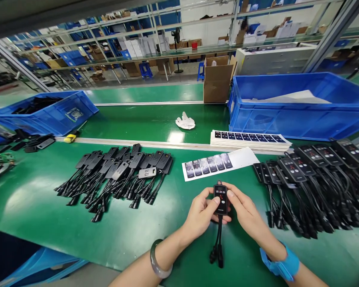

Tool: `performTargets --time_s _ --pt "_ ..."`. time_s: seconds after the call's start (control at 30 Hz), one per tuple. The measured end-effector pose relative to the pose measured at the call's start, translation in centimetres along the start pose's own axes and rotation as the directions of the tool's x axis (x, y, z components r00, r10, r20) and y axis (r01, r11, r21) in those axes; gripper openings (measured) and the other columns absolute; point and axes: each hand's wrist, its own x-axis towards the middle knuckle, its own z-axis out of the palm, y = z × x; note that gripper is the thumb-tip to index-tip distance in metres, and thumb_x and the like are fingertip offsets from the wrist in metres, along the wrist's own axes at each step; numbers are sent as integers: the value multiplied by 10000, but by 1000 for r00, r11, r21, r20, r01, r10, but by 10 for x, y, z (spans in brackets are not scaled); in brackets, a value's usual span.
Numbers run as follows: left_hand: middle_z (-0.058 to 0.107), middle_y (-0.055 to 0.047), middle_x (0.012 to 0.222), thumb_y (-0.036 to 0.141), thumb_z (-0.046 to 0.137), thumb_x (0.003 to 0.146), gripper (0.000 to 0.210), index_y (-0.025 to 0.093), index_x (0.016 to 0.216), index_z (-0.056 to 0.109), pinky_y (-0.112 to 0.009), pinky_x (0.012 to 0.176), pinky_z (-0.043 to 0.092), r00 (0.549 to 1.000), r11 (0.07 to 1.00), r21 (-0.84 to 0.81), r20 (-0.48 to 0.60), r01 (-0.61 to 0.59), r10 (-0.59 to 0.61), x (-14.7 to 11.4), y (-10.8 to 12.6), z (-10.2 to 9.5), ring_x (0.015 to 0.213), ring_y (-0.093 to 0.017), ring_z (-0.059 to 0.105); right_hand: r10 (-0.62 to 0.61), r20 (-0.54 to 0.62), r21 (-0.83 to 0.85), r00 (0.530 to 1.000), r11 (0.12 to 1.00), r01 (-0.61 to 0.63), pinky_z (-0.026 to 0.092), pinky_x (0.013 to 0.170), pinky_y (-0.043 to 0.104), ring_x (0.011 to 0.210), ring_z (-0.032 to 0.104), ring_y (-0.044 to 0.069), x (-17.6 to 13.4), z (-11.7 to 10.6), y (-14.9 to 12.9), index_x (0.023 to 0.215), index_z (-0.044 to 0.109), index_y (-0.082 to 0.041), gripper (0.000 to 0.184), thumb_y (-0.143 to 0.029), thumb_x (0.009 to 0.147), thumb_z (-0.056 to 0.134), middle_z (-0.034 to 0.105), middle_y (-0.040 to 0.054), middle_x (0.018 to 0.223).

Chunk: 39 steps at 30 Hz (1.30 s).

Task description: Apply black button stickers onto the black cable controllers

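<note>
Between my two hands is a small black controller box with a labelled face and two short cables hanging down. My left hand grips it from the left, thumb on the face and fingers behind. On its upper right edge, the fingers of my right hand press close together. Just beyond lies a label sheet with several dark labels at its left part and bare backing at its right. A pile of unlabelled controllers lies to the left; labelled controllers lie in a heap to the right.
A stack of label sheets sits before a large blue bin. Farther back are a white glove and a cardboard box. At the left are another blue bin, a yellow tape measure and loose black parts.
</note>
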Motion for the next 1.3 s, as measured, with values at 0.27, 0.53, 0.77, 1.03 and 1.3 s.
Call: performTargets --time_s 0.27,0.53,0.77,1.03,1.3 --pt "687 -57 783 425 694 754 440 127 1059 585 -185 489 518 988 994 -32 122 101 -96 -1 -2 3 489 -88 619 103 14 4 995 995 -103 480 562 289 631 588 191 3 -3 -4 1048 682 -151 622 -612 912 287 623 34 647" --pt "644 -13 652 439 744 693 470 109 997 602 -212 471 531 986 991 -60 127 119 -110 -1 -12 5 479 -121 629 157 86 182 984 968 -171 434 491 226 624 574 151 0 8 3 977 658 -163 460 -569 877 467 643 30 738" --pt "654 -18 574 396 788 654 545 92 1051 572 -212 469 544 973 976 -112 153 189 -171 -4 -10 6 484 -148 652 115 154 223 981 963 -148 455 619 239 691 572 141 -1 7 2 900 620 -178 293 -458 878 535 622 -1 742" --pt "653 -21 601 334 806 642 447 99 946 579 -219 465 554 972 970 -141 154 198 -176 -8 -9 8 511 -167 670 113 307 356 945 907 -224 484 551 232 634 592 130 -5 6 5 999 548 -202 247 -365 834 636 608 -17 751" --pt "685 -51 749 230 831 611 563 128 1093 559 -279 611 582 954 956 -187 242 226 -179 -7 3 0 677 -217 710 143 397 434 907 841 -323 538 587 255 664 650 149 -5 3 3 1165 491 -238 457 -317 775 715 639 -12 830"
